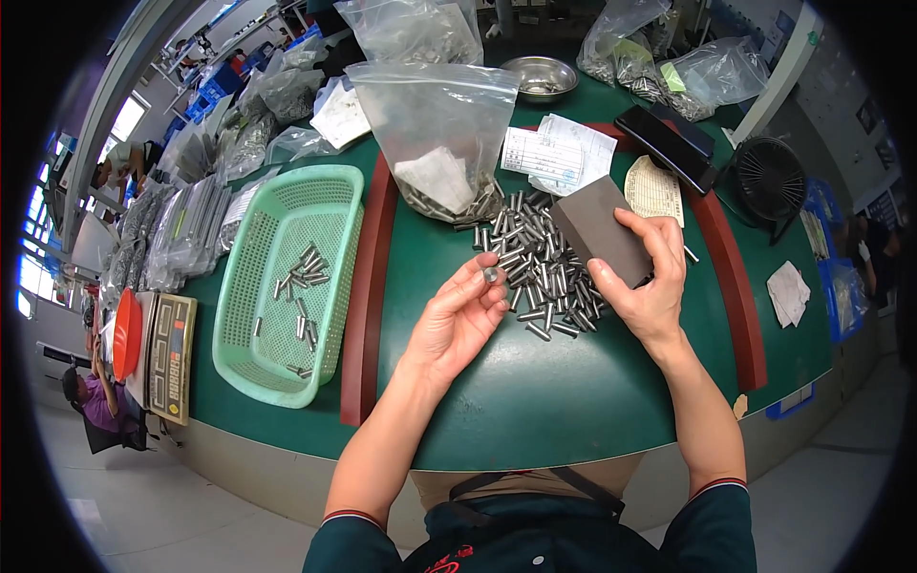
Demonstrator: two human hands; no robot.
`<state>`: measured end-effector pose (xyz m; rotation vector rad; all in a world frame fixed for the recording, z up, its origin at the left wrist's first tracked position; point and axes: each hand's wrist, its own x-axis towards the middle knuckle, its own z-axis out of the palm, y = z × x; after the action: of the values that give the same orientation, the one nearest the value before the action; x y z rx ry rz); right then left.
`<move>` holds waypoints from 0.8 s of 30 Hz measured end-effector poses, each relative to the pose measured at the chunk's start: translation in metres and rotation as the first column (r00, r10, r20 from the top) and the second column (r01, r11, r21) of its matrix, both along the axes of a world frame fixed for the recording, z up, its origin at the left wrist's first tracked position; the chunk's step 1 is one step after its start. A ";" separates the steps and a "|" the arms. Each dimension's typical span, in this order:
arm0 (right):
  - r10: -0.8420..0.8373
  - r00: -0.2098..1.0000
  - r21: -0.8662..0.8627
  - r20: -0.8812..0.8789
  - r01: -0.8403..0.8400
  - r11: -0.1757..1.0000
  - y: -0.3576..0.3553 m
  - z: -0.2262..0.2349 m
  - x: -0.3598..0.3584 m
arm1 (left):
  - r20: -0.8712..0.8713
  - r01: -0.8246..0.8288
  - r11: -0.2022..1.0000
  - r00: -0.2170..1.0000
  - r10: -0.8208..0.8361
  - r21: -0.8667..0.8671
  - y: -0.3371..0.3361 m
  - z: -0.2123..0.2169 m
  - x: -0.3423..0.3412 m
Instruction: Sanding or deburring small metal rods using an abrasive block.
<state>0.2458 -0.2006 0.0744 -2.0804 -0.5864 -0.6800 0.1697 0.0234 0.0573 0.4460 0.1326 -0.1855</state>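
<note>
A small metal pin (492, 275) is pinched between the thumb and fingers of my left hand (457, 315), its round end showing. My right hand (652, 277) grips a dark grey-brown rectangular block (602, 232), thumb on its near edge and fingers over its right side. Between and beyond my hands, a loose pile of metal pins (544, 277) lies on the green table (516, 401). Left of my left hand, a pale green perforated basket (229, 329) holds several similar pins. The block hides part of the pile.
Dark red bars (368, 315) flank the work area. A zip bag of parts (435, 124) stands behind the pile, near paper slips (564, 153) and a metal bowl (541, 78). At right are a phone (666, 148), a black fan (767, 180) and a cloth (788, 294); at left, a scale (172, 358).
</note>
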 end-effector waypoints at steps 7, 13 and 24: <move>0.032 0.999 -0.052 0.027 -0.031 0.998 -0.003 -0.006 0.002 | -0.003 0.027 0.999 1.000 -0.027 -0.040 0.003 -0.007 0.001; 0.105 0.994 0.086 -0.018 -0.103 0.991 0.011 -0.001 -0.015 | 0.044 0.029 0.999 0.999 -0.029 0.017 -0.002 -0.003 0.000; 0.055 0.998 0.156 0.023 -0.058 0.986 0.025 0.009 -0.025 | 0.062 0.047 0.977 0.996 -0.061 0.209 -0.017 0.005 -0.003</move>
<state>0.2209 -0.1758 0.0838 -1.9064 -0.5815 -0.6914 0.1665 0.0068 0.0625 0.6640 0.0733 -0.2106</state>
